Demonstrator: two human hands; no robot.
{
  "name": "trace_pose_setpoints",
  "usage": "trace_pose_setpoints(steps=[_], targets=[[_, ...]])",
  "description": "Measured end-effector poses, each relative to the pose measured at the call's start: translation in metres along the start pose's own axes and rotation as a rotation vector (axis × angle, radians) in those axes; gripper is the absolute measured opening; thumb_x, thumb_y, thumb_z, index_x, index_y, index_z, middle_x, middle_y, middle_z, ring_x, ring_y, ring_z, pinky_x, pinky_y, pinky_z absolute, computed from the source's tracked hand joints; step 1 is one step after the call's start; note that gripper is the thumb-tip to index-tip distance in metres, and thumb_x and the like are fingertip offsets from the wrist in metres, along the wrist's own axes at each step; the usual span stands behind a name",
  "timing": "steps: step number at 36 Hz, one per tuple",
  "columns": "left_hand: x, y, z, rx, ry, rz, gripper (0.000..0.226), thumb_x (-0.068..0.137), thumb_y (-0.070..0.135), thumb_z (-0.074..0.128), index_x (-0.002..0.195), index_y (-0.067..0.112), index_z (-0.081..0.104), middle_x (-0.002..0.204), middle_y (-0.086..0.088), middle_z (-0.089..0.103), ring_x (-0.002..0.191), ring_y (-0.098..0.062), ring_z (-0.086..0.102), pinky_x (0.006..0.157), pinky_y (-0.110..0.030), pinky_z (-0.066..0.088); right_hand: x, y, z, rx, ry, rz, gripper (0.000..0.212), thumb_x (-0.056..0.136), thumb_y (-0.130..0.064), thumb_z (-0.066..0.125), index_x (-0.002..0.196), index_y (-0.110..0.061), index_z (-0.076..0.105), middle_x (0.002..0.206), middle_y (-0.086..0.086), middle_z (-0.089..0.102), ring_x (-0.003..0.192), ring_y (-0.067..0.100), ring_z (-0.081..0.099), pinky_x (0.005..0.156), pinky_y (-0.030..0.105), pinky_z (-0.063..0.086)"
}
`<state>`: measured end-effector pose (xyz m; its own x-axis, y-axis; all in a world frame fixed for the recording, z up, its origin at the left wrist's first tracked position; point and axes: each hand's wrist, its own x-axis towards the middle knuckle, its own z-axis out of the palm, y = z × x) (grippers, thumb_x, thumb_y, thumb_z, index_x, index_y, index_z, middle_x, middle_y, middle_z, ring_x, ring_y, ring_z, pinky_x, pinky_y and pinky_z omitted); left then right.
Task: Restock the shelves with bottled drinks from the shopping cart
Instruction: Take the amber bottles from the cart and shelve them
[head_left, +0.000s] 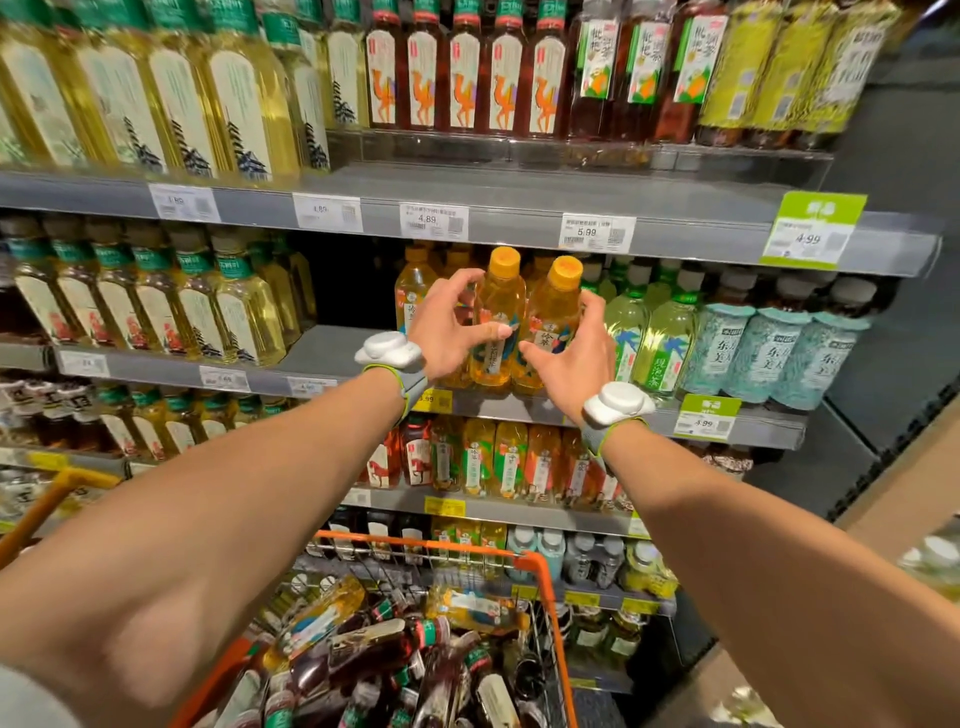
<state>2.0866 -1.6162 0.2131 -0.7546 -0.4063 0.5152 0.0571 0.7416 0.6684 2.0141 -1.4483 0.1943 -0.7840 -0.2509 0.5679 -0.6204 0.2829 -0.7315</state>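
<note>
Cart (543, 566) holds jumbled bottles (363, 649); left hand (447, 327) and right hand (571, 364) grip two orange-capped bottles (501, 306)

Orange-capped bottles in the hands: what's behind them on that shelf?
Behind the left bottle and right bottle, more orange-capped bottles stand. The left hand, right hand and both bottles cover the rest; deeper in is too dark to tell.
</note>
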Motion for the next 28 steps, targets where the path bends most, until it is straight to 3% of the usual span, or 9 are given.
trace_pose_setpoints(steps=[7,11,17,22,25,28], targets=[[0.002,-0.005,0.008,0.012,0.027,0.002,0.072,0.074,0.039,0.086,0.136,0.025,0.051,0.108,-0.005,0.054,0.098,-0.018,0.053,0.084,-0.025,0.042,0.004,0.01,0.007,-0.016,-0.01,-0.036,0.08,0.069,-0.025,0.086,0.134,-0.015,0.04,0.125,0.007,0.057,0.114,0.029,0.056,0.098,0.045,0.048],[0.002,-0.01,0.014,-0.001,0.047,0.003,0.071,0.075,0.037,0.086,0.136,0.025,0.051,0.111,-0.006,0.055,0.1,-0.017,0.053,0.077,-0.01,0.035,0.004,0.013,0.01,-0.018,0.01,-0.049,0.079,0.069,-0.021,0.086,0.133,-0.011,0.041,0.129,0.01,0.049,0.117,0.028,0.052,0.099,0.039,0.044],[0.004,-0.018,0.022,0.017,0.056,0.02,0.068,0.077,0.036,0.084,0.135,0.028,0.051,0.107,-0.005,0.056,0.096,-0.016,0.053,0.076,-0.016,0.037,0.006,0.021,0.016,0.008,0.022,-0.054,0.078,0.066,-0.015,0.086,0.13,-0.008,0.042,0.127,0.011,0.047,0.114,0.027,0.052,0.098,0.035,0.045],[0.004,-0.025,0.033,0.035,0.054,0.009,0.071,0.076,0.035,0.085,0.137,0.025,0.051,0.111,-0.003,0.056,0.1,-0.016,0.053,0.085,-0.029,0.045,0.007,0.033,0.022,-0.026,-0.006,-0.018,0.076,0.067,-0.017,0.086,0.129,-0.007,0.043,0.125,0.011,0.049,0.114,0.026,0.05,0.095,0.026,0.04],[0.002,-0.031,0.037,0.056,0.042,0.009,0.072,0.075,0.034,0.086,0.138,0.022,0.052,0.115,-0.004,0.058,0.105,-0.019,0.055,0.091,-0.039,0.049,0.007,0.039,0.024,-0.057,-0.05,-0.006,0.078,0.069,-0.02,0.086,0.131,-0.01,0.041,0.127,0.01,0.049,0.117,0.026,0.05,0.099,0.033,0.043],[0.002,-0.03,0.039,0.101,0.056,0.007,0.074,0.076,0.037,0.085,0.14,0.022,0.052,0.119,-0.004,0.06,0.109,-0.021,0.057,0.094,-0.035,0.048,0.007,0.041,0.025,-0.069,-0.058,0.004,0.084,0.07,-0.02,0.086,0.137,-0.011,0.037,0.133,0.011,0.05,0.124,0.028,0.049,0.104,0.038,0.043]])
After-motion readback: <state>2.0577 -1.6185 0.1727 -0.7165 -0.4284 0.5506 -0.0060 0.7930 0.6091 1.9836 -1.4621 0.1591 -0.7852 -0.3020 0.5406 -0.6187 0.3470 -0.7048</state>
